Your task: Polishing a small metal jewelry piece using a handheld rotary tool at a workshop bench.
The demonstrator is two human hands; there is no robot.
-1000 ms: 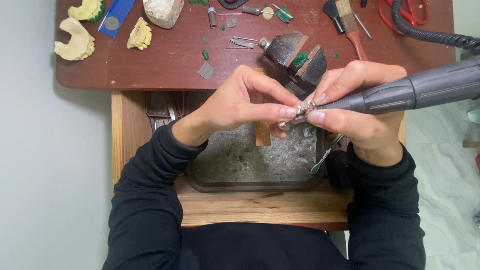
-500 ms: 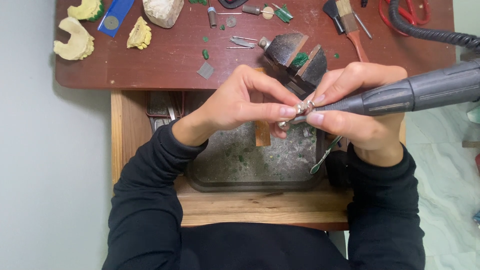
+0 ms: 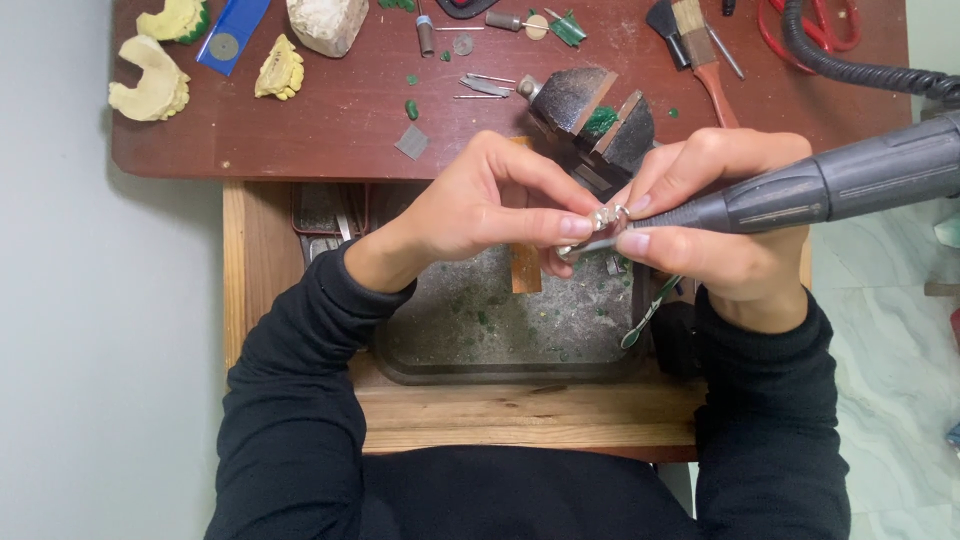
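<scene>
- A dark red-brown bench top (image 3: pixel 300 140) runs across the upper part of the view, its near corner rounded.
- Below it a pale wooden pull-out shelf (image 3: pixel 520 420) juts toward the viewer, with a side board (image 3: pixel 245 270) at the left.
- The floor (image 3: pixel 60 330) to the left is plain, flat grey.
- The floor on the right (image 3: pixel 890 350) looks like pale greenish marble, though only a narrow strip shows.
- Light is soft and even, with faint shadows.

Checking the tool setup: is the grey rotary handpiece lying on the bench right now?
No: the right hand holds the grey rotary handpiece up against a small silver piece pinched in the left hand.
</scene>
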